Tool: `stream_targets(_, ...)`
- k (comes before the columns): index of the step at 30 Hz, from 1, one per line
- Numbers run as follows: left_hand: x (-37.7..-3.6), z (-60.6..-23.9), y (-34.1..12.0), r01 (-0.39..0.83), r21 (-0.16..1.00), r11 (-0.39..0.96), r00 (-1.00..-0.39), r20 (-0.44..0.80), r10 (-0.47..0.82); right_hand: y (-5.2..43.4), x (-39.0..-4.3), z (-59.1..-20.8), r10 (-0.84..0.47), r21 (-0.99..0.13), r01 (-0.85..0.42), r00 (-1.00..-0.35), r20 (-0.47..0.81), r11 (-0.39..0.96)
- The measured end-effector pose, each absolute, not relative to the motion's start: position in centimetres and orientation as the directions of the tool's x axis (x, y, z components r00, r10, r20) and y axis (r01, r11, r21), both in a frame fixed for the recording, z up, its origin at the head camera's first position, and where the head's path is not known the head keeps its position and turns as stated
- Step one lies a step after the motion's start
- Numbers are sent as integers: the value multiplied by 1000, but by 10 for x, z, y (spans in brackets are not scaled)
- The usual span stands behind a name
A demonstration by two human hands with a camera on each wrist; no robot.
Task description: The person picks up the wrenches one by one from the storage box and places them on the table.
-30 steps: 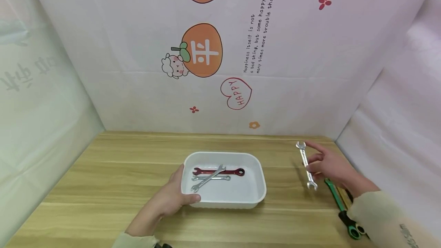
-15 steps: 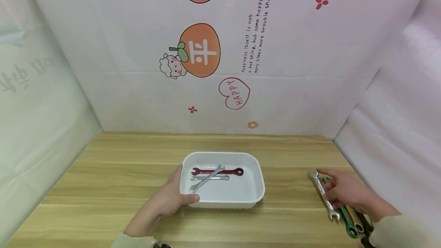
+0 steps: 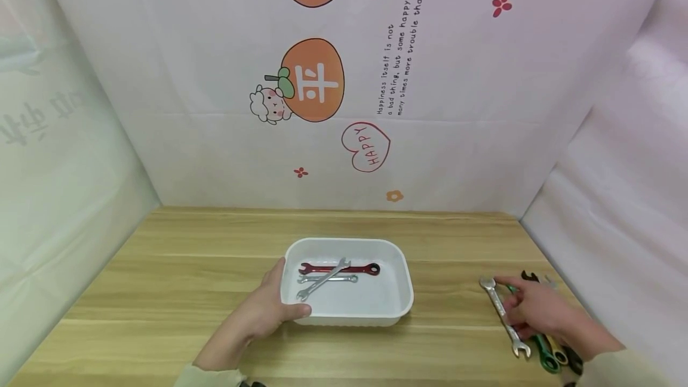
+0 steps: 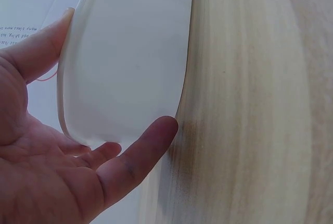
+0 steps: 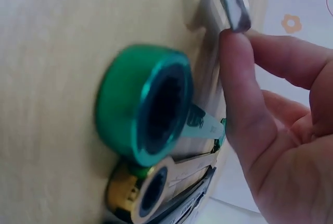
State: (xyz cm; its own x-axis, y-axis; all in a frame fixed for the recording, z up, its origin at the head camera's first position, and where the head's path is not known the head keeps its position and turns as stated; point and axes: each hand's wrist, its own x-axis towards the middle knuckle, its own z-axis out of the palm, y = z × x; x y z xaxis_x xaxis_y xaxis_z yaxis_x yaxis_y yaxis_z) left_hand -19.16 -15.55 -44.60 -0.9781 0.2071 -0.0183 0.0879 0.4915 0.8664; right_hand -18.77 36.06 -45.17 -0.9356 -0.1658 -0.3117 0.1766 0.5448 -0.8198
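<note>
Both hands are on a wooden table (image 3: 161,291), well apart. Left hand (image 3: 258,315) grips the near left corner of a white tray (image 3: 400,309), thumb along its rim. Inside lie a red wrench (image 3: 338,267) and two crossed silver wrenches (image 3: 325,279). Right hand (image 3: 540,312) pinches a silver wrench (image 3: 502,314) lying on the table, just beside green (image 3: 544,356), gold (image 5: 151,193) and black wrenches partly hidden under the hand.
</note>
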Motion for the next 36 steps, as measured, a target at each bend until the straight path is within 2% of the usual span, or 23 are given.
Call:
stream_targets(7, -192, -446, -156, 99, 867, 489, -978, -6, 210, 359, -184, -451, -104, -817, 249, -931, -350, 521)
stream_targets(14, -191, -446, -156, 78, 867, 492, -979, -26, 201, 367, -182, -453, -216, -891, 384, -874, -435, 242)
stream_targets(17, -190, -446, -156, 84, 866, 492, -978, -24, 209, 372, -181, -456, -232, -895, 404, -867, -440, 189)
stream_targets(36, -191, -446, -157, 89, 874, 478, -976, -20, 217, 383, -175, -450, -172, -886, 415, -876, -450, 207)
